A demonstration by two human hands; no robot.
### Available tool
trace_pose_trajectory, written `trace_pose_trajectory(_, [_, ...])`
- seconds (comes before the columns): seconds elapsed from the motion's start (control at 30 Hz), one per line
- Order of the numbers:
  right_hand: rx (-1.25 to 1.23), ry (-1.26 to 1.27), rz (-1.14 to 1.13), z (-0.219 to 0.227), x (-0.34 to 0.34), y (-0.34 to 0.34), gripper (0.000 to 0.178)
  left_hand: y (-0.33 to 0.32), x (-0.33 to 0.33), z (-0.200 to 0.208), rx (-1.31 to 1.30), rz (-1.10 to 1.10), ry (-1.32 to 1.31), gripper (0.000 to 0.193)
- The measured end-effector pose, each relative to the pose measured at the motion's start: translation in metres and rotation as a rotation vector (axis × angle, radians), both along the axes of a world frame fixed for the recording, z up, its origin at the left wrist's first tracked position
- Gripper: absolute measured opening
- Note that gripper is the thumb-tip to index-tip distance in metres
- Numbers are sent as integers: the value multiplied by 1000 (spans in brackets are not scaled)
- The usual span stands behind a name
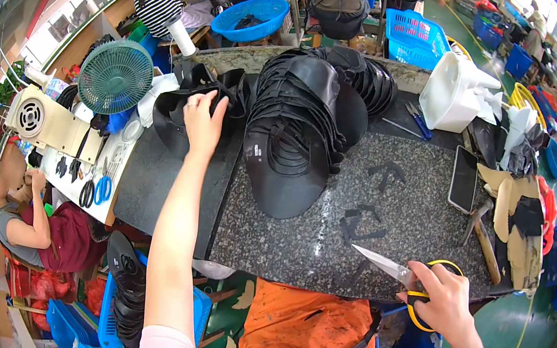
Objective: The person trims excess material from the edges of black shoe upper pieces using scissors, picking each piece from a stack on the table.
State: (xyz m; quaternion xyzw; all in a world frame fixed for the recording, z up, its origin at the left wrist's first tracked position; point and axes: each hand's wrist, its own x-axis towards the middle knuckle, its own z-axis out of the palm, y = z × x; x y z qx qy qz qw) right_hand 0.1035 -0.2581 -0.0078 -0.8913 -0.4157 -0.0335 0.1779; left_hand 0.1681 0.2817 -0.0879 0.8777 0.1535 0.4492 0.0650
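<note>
My left hand [202, 122] is stretched out to the far left of the worktop, over a loose group of black shoe uppers [171, 121]. Its fingers and thumb look apart and touch or hover at these pieces; a firm grip does not show. Scissors [389, 265] with yellow and black handles sit in my right hand [444, 298], fingers through the loops. Their blades point left, above the near part of the granite slab. Between my hands, a tall nested stack of black shoe uppers [290, 140] leans away from me. Thin black offcuts [362, 224] lie right of it.
A phone [463, 178], a hammer [486, 251] and brown scraps [509, 211] lie along the right edge. A white plastic container [447, 94] stands at the back right, near blue-handled tools [419, 121]. Left are a green fan [115, 75] and a seated person [26, 218].
</note>
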Motion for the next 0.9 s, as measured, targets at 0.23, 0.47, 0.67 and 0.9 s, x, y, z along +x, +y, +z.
trace_pose_trajectory(0.23, [66, 29, 17, -5, 5, 10, 49, -104, -25, 22, -70, -259, -19, 21])
trace_pose_trajectory(0.47, [663, 485, -131, -27, 9, 60, 70, -190, -83, 36, -1177, -692, -284, 33])
trace_pose_trajectory(0.67, [814, 178, -74, -42, 34, 110, 56, -245, -117, 50, -830, -680, 40, 37])
trace_pose_trajectory(0.9, [669, 376, 51, -25, 42, 104, 47, -223, -131, 50, -1520, -1355, 470, 38])
